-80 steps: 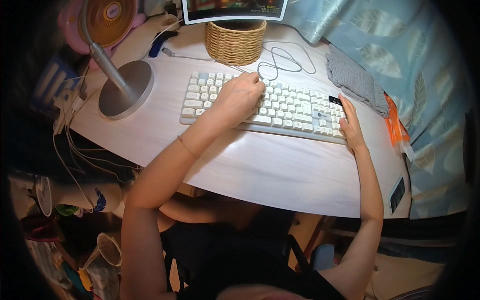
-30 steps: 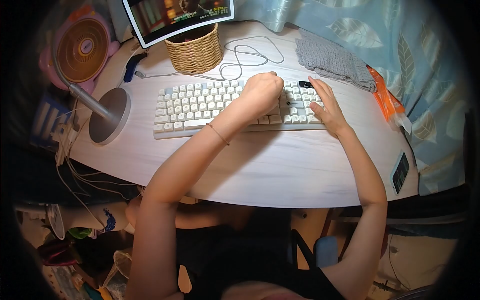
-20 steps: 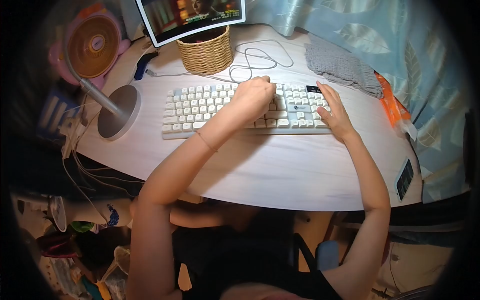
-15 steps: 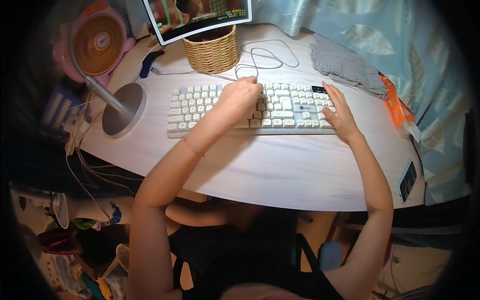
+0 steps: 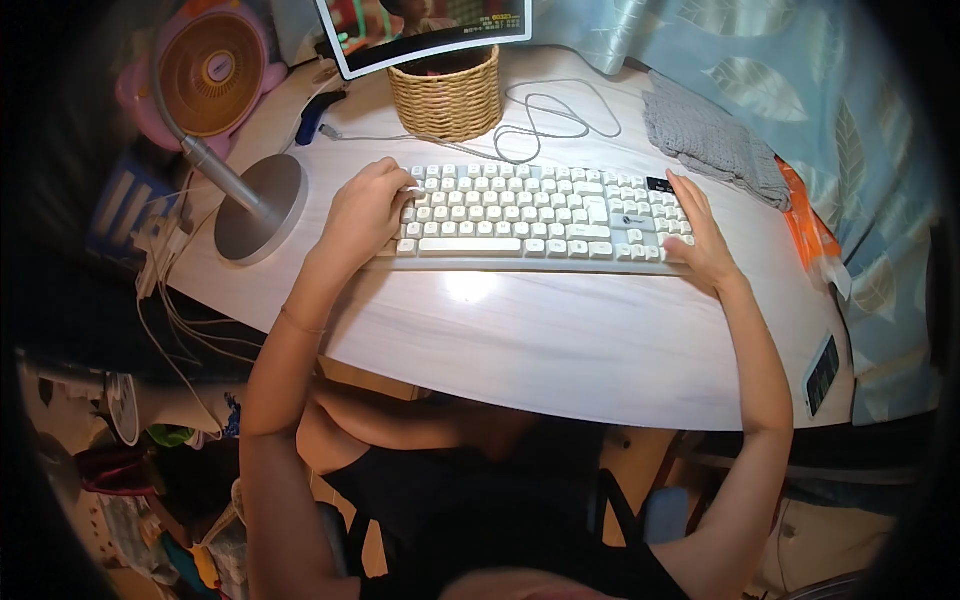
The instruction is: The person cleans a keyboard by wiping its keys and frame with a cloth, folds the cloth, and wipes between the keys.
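Curling over the left end of the keyboard (image 5: 505, 215), my left hand (image 5: 362, 218) has bent fingers; from my feed I cannot tell whether they pinch anything. My right hand (image 5: 712, 250) rests on the keyboard's right end, thumb and fingers apart. Between both hands, the keyboard spans the frame just above centre. Further out I see a wicker basket (image 5: 447, 98) at upper centre and a phone (image 5: 821, 376) at lower right.
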Tool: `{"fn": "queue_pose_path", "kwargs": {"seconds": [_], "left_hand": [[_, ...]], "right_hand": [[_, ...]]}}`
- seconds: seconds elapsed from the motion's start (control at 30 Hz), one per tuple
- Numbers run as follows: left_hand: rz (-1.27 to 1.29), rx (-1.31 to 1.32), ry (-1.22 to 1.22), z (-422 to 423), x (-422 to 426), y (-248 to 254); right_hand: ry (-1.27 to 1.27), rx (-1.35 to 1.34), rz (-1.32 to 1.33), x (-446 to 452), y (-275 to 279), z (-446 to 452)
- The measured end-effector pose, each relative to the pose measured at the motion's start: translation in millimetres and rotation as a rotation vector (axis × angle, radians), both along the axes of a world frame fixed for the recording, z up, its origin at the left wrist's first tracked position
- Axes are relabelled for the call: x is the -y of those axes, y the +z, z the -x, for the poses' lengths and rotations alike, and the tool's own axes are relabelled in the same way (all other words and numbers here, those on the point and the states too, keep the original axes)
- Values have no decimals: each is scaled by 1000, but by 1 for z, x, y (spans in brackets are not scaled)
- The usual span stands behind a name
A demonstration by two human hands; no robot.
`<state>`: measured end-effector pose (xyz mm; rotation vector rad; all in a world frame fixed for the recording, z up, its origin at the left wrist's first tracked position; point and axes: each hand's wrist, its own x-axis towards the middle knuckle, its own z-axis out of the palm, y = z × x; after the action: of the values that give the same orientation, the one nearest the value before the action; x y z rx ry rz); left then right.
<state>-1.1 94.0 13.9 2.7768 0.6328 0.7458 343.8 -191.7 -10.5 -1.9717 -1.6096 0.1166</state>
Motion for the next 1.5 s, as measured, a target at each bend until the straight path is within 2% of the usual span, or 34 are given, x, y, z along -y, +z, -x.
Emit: {"fn": "queue_pose_path", "kwargs": {"seconds": [0.13, 0.23, 0.43, 0.57, 0.7, 1.0, 1.13, 1.33, 1.5], "left_hand": [[-7, 61, -28, 6, -3, -5], [-20, 54, -20, 5, -6, -6], [-104, 47, 39, 5, -9, -6], [-119, 21, 120, 17, -17, -4], [-37, -8, 259, 32, -26, -5], [83, 130, 158, 34, -29, -11], [-71, 129, 87, 28, -25, -15], [31, 67, 236, 34, -29, -10], [-90, 107, 128, 28, -23, -14]], "right_hand": [[87, 6, 118, 4, 11, -8], [2, 83, 189, 2, 17, 5], [-27, 47, 128, -2, 15, 19], [-19, 160, 69, -1, 2, 9], [-10, 15, 54, -3, 9, 17], [29, 67, 8, -4, -1, 6], [43, 80, -4, -5, -3, 4], [27, 66, 13, -4, 0, 7], [28, 73, 2, -5, -1, 7]]}}
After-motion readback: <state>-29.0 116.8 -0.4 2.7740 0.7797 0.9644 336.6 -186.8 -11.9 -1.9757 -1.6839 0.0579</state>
